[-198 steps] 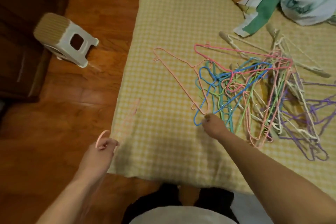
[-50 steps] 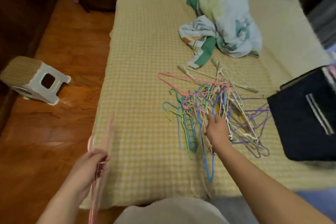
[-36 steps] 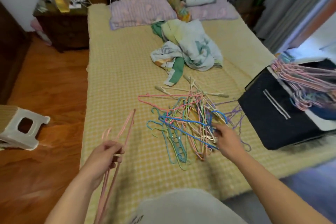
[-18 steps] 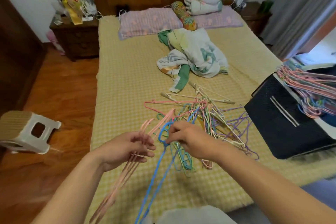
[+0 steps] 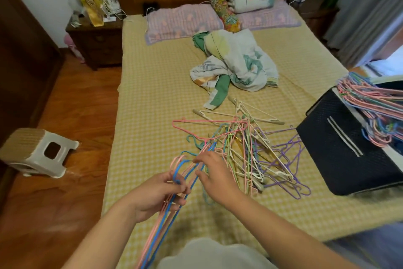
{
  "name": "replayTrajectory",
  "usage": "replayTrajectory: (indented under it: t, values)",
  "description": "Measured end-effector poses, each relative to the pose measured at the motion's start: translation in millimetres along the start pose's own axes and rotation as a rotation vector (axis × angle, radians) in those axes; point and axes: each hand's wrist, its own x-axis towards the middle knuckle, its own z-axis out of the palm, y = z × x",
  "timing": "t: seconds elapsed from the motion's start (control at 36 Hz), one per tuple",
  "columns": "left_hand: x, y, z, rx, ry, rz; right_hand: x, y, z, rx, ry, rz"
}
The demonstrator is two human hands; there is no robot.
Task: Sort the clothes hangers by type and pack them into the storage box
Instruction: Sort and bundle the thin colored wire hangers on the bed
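A tangled pile of thin wire hangers [image 5: 250, 146] in pink, blue, green, white and purple lies on the yellow checked bed [image 5: 157, 98]. My left hand [image 5: 157, 194] grips a bunch of pink hangers and one blue hanger [image 5: 161, 225] near their hooks; the bunch hangs down toward me. My right hand [image 5: 214, 175] sits just right of it, fingers curled at the hooks of the bunch and the pile's near edge. A dark storage box [image 5: 349, 155] stands at the right with several pink and blue hangers [image 5: 370, 103] in it.
A crumpled blanket [image 5: 237, 63] lies beyond the pile, with pillows [image 5: 185, 22] at the headboard. A white stool [image 5: 37, 155] lies tipped on the wooden floor at the left. A nightstand [image 5: 98, 39] stands by the bed's far left corner.
My right hand pulled a blue hanger out of the pile and brought it to my left hand, which now holds it together with the pink hangers. The camera has tilted up.
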Motion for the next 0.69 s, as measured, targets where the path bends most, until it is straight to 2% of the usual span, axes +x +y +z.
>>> replayTrajectory:
  t: [0.06, 0.08, 0.14, 0.22, 0.33, 0.58, 0.69]
  values:
    - [5.1, -11.1, 7.2, 0.088, 0.106, -0.014, -15.7, 31.4, 0.2, 0.011, 0.036, 0.209]
    - [6.3, -17.5, 9.9, 0.115, 0.148, -0.020, -25.2, 49.1, -2.4, 0.012, -0.011, 0.346]
    - [6.1, -30.3, 14.2, 0.146, 0.191, -0.028, -49.0, 86.6, -8.5, -0.031, -0.231, 0.588]
    - [2.3, -46.1, 21.8, 0.166, 0.264, -0.051, -82.8, 140.4, -21.8, -0.177, -0.529, 0.753]
    - [-1.6, -63.7, 29.0, 0.140, 0.388, -0.080, -87.7, 196.7, -29.8, -0.313, -0.692, 0.845]
    - [-11.3, -99.8, 37.9, 0.191, 0.638, -0.145, -12.6, 230.7, 17.9, -0.244, -0.658, 0.775]
    - [-20.9, -112.3, 45.6, 0.113, 0.727, -0.161, 6.0, 228.7, 53.2, -0.145, -0.748, 0.822]
